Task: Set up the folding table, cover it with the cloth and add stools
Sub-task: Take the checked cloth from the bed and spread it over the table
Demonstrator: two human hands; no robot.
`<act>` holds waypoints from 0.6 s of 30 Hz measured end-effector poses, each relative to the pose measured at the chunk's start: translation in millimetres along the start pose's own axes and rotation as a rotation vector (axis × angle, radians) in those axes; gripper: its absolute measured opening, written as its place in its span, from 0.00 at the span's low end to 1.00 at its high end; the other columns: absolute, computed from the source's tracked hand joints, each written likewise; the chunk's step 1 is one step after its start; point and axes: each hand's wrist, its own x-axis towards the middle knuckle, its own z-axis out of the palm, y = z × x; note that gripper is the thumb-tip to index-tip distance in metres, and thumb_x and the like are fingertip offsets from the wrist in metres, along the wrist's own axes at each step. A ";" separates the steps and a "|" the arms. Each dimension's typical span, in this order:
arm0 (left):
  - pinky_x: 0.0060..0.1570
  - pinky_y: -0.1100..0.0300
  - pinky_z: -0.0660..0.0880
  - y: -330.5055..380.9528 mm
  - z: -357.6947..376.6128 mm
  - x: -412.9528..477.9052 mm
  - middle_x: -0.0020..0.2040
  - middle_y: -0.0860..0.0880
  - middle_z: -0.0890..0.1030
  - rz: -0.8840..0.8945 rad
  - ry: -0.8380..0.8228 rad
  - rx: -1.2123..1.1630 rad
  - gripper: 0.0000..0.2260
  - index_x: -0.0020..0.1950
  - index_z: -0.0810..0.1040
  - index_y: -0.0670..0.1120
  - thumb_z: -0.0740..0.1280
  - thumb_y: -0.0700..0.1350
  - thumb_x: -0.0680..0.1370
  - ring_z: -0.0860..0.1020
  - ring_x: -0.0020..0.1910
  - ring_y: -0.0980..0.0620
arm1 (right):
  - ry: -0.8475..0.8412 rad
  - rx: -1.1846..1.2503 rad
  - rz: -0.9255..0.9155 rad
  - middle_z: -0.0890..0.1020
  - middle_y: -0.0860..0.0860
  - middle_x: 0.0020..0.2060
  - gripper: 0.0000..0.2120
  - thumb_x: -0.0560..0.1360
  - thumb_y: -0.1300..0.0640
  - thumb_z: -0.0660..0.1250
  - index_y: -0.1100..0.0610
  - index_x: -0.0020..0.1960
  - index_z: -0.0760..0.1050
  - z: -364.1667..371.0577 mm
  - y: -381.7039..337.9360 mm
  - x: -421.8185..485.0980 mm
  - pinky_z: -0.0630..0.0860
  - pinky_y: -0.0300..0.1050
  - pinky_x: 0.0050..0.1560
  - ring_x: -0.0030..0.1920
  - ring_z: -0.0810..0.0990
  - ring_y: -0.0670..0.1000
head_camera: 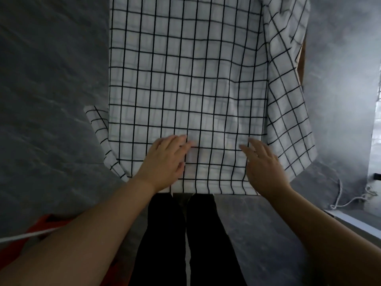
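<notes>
On the covered surface, the left hand (165, 162) and right hand (262, 166) rest flat, fingers released, on the checked tablecloth (185, 79); edges hang over 3 sides.

One white cotton-like cloth with a thin black grid pattern (185, 79) is in view. One brown wooden table edge (301, 56) peeks out beside it. Two bare hands show, the left hand (165, 164) and the right hand (261, 166), along with two legs in black trousers (185, 234). One white cord (342, 195) lies on the grey floor, and one orange-red object (44, 222) sits at lower left.
</notes>
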 end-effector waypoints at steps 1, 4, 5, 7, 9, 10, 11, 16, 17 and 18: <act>0.61 0.46 0.68 3.9 -2.2 17.1 0.67 0.45 0.72 0.004 -0.004 0.003 0.26 0.69 0.70 0.46 0.68 0.48 0.71 0.68 0.64 0.45 | -0.003 -0.037 -0.020 0.61 0.56 0.74 0.28 0.74 0.63 0.63 0.55 0.72 0.63 -7.6 0.7 14.2 0.62 0.55 0.69 0.74 0.57 0.58; 0.66 0.42 0.62 20.5 -9.9 65.1 0.73 0.44 0.66 0.014 -0.057 0.008 0.30 0.73 0.65 0.46 0.68 0.50 0.73 0.65 0.70 0.43 | 0.007 -0.104 -0.051 0.53 0.55 0.76 0.29 0.75 0.62 0.60 0.53 0.75 0.57 -27.1 8.6 54.0 0.53 0.53 0.73 0.76 0.48 0.56; 0.69 0.42 0.57 25.3 -10.6 78.8 0.75 0.45 0.62 0.008 -0.067 0.008 0.30 0.75 0.61 0.47 0.66 0.51 0.75 0.60 0.73 0.43 | 0.020 -0.120 -0.048 0.53 0.55 0.76 0.29 0.75 0.62 0.60 0.53 0.75 0.57 -31.9 12.5 65.5 0.51 0.52 0.73 0.76 0.48 0.56; 0.72 0.44 0.47 32.8 -10.1 104.5 0.78 0.47 0.52 -0.021 -0.093 0.024 0.30 0.77 0.53 0.49 0.61 0.53 0.78 0.50 0.76 0.46 | 0.030 -0.156 -0.028 0.52 0.55 0.77 0.29 0.75 0.61 0.61 0.53 0.75 0.57 -38.4 23.4 86.4 0.48 0.51 0.73 0.76 0.46 0.56; 0.72 0.44 0.44 40.4 -11.2 128.3 0.78 0.48 0.48 -0.031 -0.101 0.059 0.31 0.77 0.49 0.50 0.59 0.55 0.78 0.46 0.76 0.46 | 0.004 -0.188 -0.015 0.49 0.54 0.77 0.31 0.75 0.59 0.61 0.52 0.75 0.54 -42.0 36.1 102.6 0.46 0.51 0.74 0.76 0.44 0.56; 0.72 0.44 0.44 44.2 -10.8 139.8 0.78 0.47 0.47 -0.034 -0.110 0.075 0.32 0.77 0.48 0.50 0.59 0.55 0.78 0.46 0.76 0.46 | -0.012 -0.200 -0.024 0.49 0.54 0.77 0.31 0.76 0.59 0.61 0.52 0.76 0.53 -43.3 43.1 109.0 0.46 0.51 0.74 0.76 0.43 0.56; 0.72 0.43 0.46 47.4 -9.1 151.0 0.78 0.47 0.46 -0.043 -0.133 0.091 0.33 0.77 0.48 0.50 0.60 0.56 0.78 0.45 0.76 0.46 | -0.020 -0.200 -0.041 0.49 0.54 0.77 0.31 0.76 0.59 0.60 0.52 0.76 0.53 -43.2 50.1 114.2 0.46 0.51 0.74 0.76 0.44 0.56; 0.62 0.44 0.68 66.7 -3.2 192.5 0.75 0.48 0.54 -0.162 -0.235 0.122 0.37 0.75 0.54 0.49 0.70 0.52 0.72 0.54 0.72 0.44 | -0.066 -0.119 -0.176 0.55 0.54 0.76 0.29 0.76 0.61 0.60 0.53 0.75 0.57 -48.8 76.3 124.9 0.52 0.53 0.74 0.76 0.50 0.55; 0.60 0.45 0.69 69.4 -3.2 195.9 0.74 0.48 0.55 -0.199 -0.236 0.119 0.37 0.75 0.55 0.49 0.71 0.50 0.71 0.55 0.71 0.44 | -0.038 -0.090 -0.201 0.55 0.54 0.76 0.28 0.76 0.61 0.60 0.53 0.74 0.58 -53.6 81.3 124.6 0.54 0.53 0.74 0.76 0.51 0.55; 0.59 0.46 0.69 72.1 -3.7 198.7 0.73 0.48 0.55 -0.234 -0.246 0.116 0.37 0.75 0.54 0.49 0.71 0.49 0.71 0.55 0.71 0.44 | 0.026 -0.045 -0.203 0.57 0.54 0.76 0.28 0.75 0.61 0.61 0.53 0.74 0.60 -60.3 87.7 123.2 0.55 0.53 0.74 0.76 0.52 0.54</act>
